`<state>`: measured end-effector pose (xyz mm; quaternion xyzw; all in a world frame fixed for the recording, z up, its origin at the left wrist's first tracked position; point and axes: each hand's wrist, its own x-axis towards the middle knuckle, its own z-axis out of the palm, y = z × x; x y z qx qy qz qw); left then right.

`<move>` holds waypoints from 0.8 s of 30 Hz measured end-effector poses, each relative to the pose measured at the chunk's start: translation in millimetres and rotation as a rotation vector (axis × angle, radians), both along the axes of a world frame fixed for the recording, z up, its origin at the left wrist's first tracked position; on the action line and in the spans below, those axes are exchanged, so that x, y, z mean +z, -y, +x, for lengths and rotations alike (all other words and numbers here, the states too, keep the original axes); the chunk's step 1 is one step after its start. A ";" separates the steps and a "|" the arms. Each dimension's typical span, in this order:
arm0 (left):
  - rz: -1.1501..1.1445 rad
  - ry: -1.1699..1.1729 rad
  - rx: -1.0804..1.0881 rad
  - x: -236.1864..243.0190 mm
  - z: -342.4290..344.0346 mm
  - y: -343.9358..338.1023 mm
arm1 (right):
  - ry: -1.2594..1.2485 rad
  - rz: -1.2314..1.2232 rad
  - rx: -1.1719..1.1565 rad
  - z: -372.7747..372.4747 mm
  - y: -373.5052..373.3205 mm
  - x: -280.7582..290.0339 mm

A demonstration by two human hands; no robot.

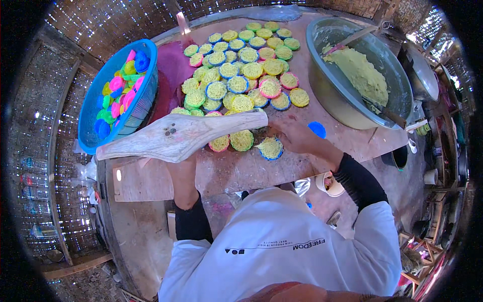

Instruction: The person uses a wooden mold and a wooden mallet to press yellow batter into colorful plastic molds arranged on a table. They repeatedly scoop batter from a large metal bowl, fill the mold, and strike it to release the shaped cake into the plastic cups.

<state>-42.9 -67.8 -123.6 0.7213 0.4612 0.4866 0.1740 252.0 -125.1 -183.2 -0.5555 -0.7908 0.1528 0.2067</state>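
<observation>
My left hand (182, 168) grips the underside of a long wooden press (176, 135) with a wide paddle body and several small holes, held level over the wooden table (241, 171). My right hand (292, 136) rests on the table at the press's narrow end, fingers closed near a small mould filled with yellow noodle strands (270, 148). Many such filled moulds (241, 70), in blue, green, pink and yellow, lie in rows further back. A blue mould lid (317, 129) lies just right of my right hand.
A blue basket (146, 100) of empty coloured moulds stands at the left. A large grey metal basin (332, 95) holding yellow dough (359, 73) and a utensil sits at the right. A purple cloth (171, 70) lies by the basket. Woven walls surround the table.
</observation>
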 end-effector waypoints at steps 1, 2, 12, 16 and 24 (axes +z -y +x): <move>-0.019 0.016 -0.010 2.6 1.3 0.2 | 0.022 0.005 -0.006 1.8 0.5 1.6; -0.019 0.026 -0.010 1.1 0.9 -1.3 | -0.004 -0.001 -0.005 2.6 0.9 4.6; -0.136 0.210 -0.035 9.2 6.3 -5.2 | 0.005 -0.127 0.010 18.1 16.7 9.5; -0.083 0.178 -0.040 9.6 6.7 -8.8 | -0.055 -0.234 -0.006 16.4 21.0 11.5; -0.139 0.157 -0.056 7.4 12.0 -13.6 | -0.095 -0.087 -0.007 10.1 20.6 0.4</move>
